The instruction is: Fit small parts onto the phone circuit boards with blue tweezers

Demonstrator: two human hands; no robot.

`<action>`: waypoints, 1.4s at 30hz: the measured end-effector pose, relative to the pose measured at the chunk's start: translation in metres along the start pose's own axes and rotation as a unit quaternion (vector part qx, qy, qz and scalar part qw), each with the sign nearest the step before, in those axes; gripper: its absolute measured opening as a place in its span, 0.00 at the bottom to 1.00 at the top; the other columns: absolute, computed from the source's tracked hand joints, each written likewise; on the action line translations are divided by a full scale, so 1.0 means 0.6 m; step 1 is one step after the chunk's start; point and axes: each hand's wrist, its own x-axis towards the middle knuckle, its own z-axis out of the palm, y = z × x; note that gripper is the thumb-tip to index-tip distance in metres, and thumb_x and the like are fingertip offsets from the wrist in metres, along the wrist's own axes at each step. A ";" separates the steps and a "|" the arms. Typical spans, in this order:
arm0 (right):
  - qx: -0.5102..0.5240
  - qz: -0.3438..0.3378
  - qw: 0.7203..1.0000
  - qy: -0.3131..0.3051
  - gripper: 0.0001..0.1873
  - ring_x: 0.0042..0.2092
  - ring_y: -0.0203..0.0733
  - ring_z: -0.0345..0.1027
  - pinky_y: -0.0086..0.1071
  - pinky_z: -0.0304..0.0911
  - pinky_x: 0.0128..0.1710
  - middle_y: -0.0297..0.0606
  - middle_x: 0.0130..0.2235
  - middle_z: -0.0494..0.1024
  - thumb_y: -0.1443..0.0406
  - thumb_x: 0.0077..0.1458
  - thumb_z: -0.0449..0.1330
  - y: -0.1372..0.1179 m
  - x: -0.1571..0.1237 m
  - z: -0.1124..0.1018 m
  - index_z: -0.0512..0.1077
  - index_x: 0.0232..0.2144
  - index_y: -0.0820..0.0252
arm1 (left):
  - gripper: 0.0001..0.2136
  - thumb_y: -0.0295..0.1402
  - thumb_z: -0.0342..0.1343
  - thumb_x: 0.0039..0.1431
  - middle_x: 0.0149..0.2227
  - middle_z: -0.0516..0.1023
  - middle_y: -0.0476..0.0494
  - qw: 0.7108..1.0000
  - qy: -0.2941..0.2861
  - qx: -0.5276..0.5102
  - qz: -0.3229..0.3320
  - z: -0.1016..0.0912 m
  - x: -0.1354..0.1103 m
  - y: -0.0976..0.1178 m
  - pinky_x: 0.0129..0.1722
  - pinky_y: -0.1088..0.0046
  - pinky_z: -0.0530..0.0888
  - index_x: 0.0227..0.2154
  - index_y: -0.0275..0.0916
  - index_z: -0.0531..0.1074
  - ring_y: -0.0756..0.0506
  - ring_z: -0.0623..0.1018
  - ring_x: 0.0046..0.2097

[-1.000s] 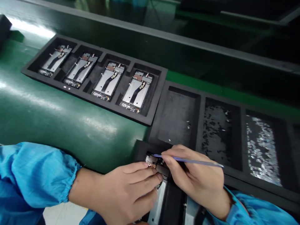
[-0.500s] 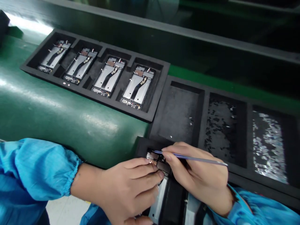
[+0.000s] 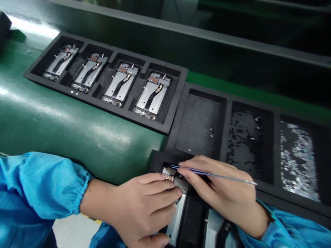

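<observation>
A phone chassis (image 3: 177, 213) lies in a black foam holder (image 3: 158, 160) at the near edge. My left hand (image 3: 142, 210) rests on it, fingers curled over its left side and top, fingertips by a small copper part (image 3: 169, 177). My right hand (image 3: 222, 196) pinches thin metal tweezers (image 3: 214, 175), held almost flat, with the tips over the chassis's top end. Both sleeves are blue.
A black foam tray (image 3: 172, 124) on the green conveyor belt (image 3: 64, 127) holds several phone chassis (image 3: 151, 98). To the right, a black tray (image 3: 223, 137) has compartments with small dark bits (image 3: 244, 134) and shiny bits (image 3: 297, 162). A dark rail runs behind.
The view shifted slightly. Both hands stayed on the chassis, and the tweezers dropped a little flatter; nothing was picked up or released.
</observation>
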 end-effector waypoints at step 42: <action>0.097 0.368 0.910 0.166 0.21 0.19 0.38 0.71 0.24 0.67 0.15 0.38 0.20 0.76 0.46 0.58 0.66 0.027 -0.206 -0.226 0.80 0.29 0.56 | 0.09 0.34 0.54 0.71 0.49 0.75 0.37 0.982 -0.178 0.062 -0.022 0.015 0.208 -0.012 0.52 0.55 0.69 0.42 0.35 0.76 0.37 0.71 0.55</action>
